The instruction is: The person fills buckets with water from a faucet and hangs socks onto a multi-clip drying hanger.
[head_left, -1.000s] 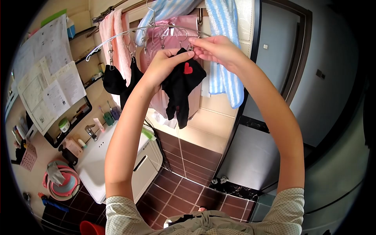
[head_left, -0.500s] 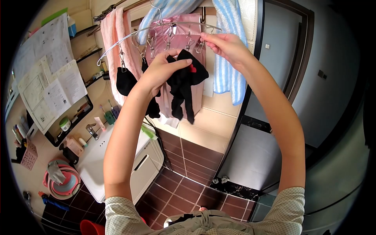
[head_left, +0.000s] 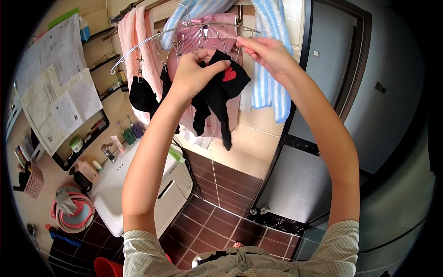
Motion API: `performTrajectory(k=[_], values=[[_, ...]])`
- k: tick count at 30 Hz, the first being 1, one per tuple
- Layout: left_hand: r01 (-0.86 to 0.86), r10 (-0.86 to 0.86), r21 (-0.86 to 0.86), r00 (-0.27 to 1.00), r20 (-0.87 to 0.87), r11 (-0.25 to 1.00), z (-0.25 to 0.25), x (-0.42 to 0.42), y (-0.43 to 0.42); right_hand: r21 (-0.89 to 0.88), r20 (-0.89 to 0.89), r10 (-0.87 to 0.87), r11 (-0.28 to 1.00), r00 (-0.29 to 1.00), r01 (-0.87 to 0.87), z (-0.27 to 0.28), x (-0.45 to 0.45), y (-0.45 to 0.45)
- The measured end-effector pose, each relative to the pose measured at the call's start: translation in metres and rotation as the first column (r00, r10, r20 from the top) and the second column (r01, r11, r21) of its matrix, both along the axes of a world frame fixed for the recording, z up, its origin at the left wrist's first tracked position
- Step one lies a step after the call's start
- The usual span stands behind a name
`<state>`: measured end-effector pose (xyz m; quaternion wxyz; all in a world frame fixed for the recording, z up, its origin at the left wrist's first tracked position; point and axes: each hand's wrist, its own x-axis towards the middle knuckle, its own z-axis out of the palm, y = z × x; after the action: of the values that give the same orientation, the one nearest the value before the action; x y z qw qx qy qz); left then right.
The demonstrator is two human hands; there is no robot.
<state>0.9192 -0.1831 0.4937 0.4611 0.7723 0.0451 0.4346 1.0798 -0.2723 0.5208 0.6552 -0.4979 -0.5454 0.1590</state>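
Observation:
My left hand (head_left: 199,74) pinches black cloth (head_left: 217,99) with a red heart on it, its loose ends dangling below. To the right, my right hand (head_left: 260,51) has its thumb and finger pressed on a metal clip (head_left: 237,50) near the right end of a curved wire hanger (head_left: 161,32). Several metal clips hang from that hanger. A second black cloth (head_left: 142,96) hangs from the clip at the left end, partly hidden by my left forearm.
Behind the hanger are a pink towel (head_left: 134,37), pink satin cloth (head_left: 210,23) and a blue striped towel (head_left: 272,60). Below left stand a white sink (head_left: 113,196) and a pink basin (head_left: 76,217). A doorway (head_left: 295,184) lies right.
From a second ago, my right hand has moved right, away from my left hand, to the end clip. The hanger has shifted right, and the heart cloth has turned and swung slightly.

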Motion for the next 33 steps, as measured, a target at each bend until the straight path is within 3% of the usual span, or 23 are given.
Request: performTrajectory(k=[4, 7, 10, 33], values=[[0.04, -0.039, -0.044, 0.999, 0.016, 0.998, 0.0, 0.002, 0.002, -0.001, 0.009, -0.02, 1.0, 1.0, 0.02, -0.001, 0.0, 0.0], [0.099, -0.102, -0.171, 0.995, -0.008, 0.98, 0.001, 0.002, -0.001, 0.013, 0.024, -0.018, 1.0, 1.0, 0.018, -0.001, 0.0, 0.0], [0.22, -0.236, -0.248, 0.971, -0.036, 0.944, 0.002, 0.001, -0.003, 0.029, 0.029, -0.04, 0.999, 0.999, 0.039, 0.0, -0.001, -0.003], [0.136, -0.13, -0.217, 0.991, 0.044, 0.967, 0.0, 0.012, -0.007, 0.028, 0.054, -0.064, 0.998, 0.997, 0.062, 0.001, 0.001, -0.004]])
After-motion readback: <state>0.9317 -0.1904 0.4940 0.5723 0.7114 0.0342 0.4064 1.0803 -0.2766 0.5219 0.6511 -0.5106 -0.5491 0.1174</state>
